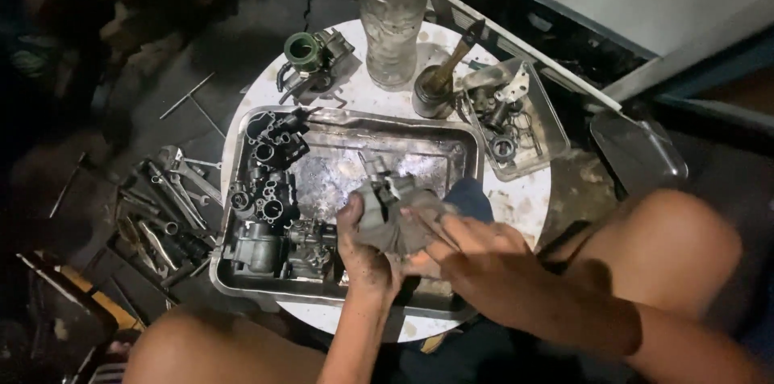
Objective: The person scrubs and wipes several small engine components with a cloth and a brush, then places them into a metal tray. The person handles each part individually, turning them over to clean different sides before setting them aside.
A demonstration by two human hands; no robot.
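My left hand (361, 245) grips a small metal carburetor part (385, 187) wrapped in a grey rag (395, 223), held over a shallow metal tray (463, 160). My right hand (476, 259) presses the rag against the part from the right, fingers on the cloth. Both hands are dirty with grease. Several dark carburetor bodies (270, 190) lie along the tray's left side. The part's lower half is hidden by the rag.
The tray sits on a round white table (524, 199) with a clear plastic bottle (393, 13), a green-capped carburetor (310, 58), a brass oil can (439, 86) and a clear box of small parts (508, 122). Wrenches (173, 190) lie on the floor at left. My knees flank the table.
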